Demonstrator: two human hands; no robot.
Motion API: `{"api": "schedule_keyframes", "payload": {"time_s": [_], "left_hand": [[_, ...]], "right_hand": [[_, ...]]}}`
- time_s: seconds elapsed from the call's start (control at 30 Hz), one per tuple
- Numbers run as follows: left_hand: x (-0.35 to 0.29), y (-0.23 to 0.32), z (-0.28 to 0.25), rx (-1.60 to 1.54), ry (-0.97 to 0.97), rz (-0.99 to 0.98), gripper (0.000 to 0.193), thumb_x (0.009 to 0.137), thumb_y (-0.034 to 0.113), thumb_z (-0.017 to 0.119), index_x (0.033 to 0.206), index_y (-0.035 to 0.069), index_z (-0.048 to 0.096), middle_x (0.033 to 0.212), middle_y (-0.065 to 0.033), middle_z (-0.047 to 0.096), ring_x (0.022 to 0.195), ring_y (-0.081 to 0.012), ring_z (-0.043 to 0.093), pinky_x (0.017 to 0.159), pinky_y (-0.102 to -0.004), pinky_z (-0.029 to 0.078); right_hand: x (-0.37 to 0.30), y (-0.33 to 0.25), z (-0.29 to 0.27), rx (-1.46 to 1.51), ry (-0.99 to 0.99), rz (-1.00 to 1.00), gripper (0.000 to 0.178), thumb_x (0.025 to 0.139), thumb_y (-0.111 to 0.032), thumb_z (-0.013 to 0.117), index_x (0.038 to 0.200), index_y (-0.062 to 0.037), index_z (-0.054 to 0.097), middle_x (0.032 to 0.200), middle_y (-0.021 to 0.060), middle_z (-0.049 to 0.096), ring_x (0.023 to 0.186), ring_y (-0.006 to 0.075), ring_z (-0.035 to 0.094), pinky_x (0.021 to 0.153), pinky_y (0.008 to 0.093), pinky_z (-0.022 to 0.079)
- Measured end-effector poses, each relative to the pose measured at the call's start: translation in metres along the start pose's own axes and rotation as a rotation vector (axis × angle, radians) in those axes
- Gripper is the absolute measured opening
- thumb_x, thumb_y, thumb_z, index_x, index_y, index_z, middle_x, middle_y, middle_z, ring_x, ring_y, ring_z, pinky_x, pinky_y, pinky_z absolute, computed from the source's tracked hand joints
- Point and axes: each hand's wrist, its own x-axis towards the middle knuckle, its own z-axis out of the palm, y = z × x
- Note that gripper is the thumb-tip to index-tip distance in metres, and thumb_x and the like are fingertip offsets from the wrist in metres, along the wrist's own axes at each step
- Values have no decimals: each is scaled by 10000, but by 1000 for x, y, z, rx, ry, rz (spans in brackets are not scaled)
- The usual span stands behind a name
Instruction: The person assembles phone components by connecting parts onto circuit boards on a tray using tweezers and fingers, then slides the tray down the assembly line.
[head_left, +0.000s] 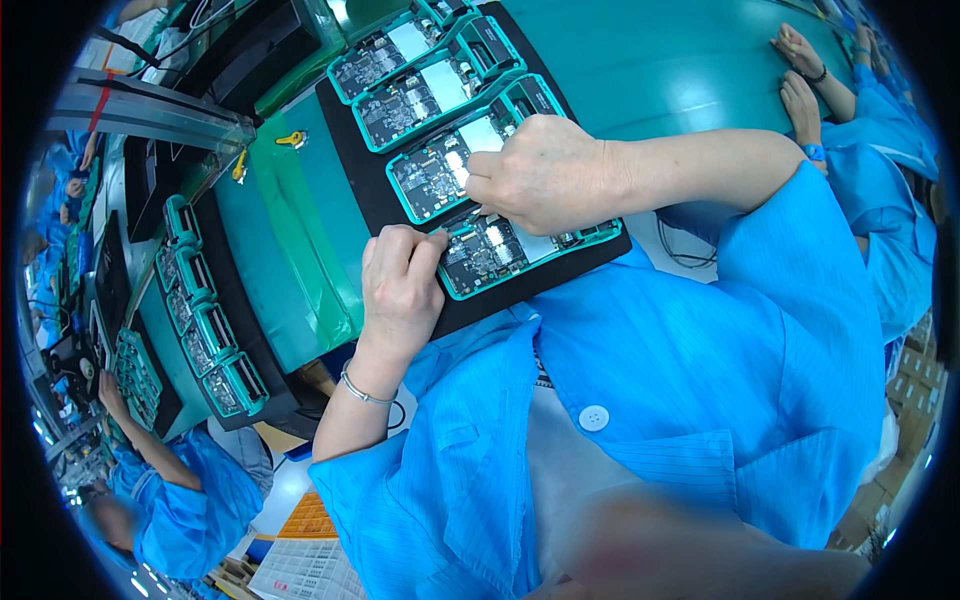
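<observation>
The nearest board (483, 252), in its green frame, lies on the black mat (362, 175), at about 3 o'clock from the left hand (403, 285) and 6 o'clock from the right hand (545, 178). Its long side slants from 8 o'clock to 2 o'clock. The left hand is closer to its left end, with curled fingers at the top corner. The right hand is closer to its middle, bent over the top edge, fingers pressed together. I cannot tell if either hand pinches anything. The next board (430, 178) sits just beside it, toward 11 o'clock.
</observation>
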Motion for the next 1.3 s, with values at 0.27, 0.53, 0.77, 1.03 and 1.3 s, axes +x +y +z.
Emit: {"api": "schedule_keyframes", "payload": {"time_s": [0.27,0.53,0.77,1.03,1.3], "left_hand": [[-7,0,4,17,36,-15,315,678,-103,686,972,8,704,843,-80,566,821,-239,594,686,-362,437],[-8,0,8,27,79,-31,322,679,-109,679,978,7,704,846,-80,575,825,-237,602,696,-361,446],[-6,0,5,59,37,20,306,695,-85,684,986,4,702,852,-81,565,831,-240,597,686,-364,437],[-2,-2,0,61,-6,70,280,711,-69,704,982,0,698,852,-78,555,837,-237,594,671,-366,425],[3,-5,-2,43,-4,114,232,724,-48,729,949,4,699,830,-68,551,811,-225,601,643,-358,421]], "right_hand": [[0,-1,0,1,-5,11,235,872,-261,713,836,-45,629,790,85,609,607,252,677,516,380,523],[0,1,-1,-1,-14,4,240,880,-267,709,860,-38,640,790,86,614,613,257,680,515,382,526],[1,1,-1,1,-13,5,237,877,-259,710,864,-33,642,792,85,616,619,255,682,516,378,528],[0,-1,-2,5,-2,-2,231,871,-257,713,842,-39,638,791,85,617,611,258,680,518,385,530],[0,0,-1,6,-7,-2,234,875,-262,709,855,-38,644,793,82,620,616,256,683,514,387,533]]}}
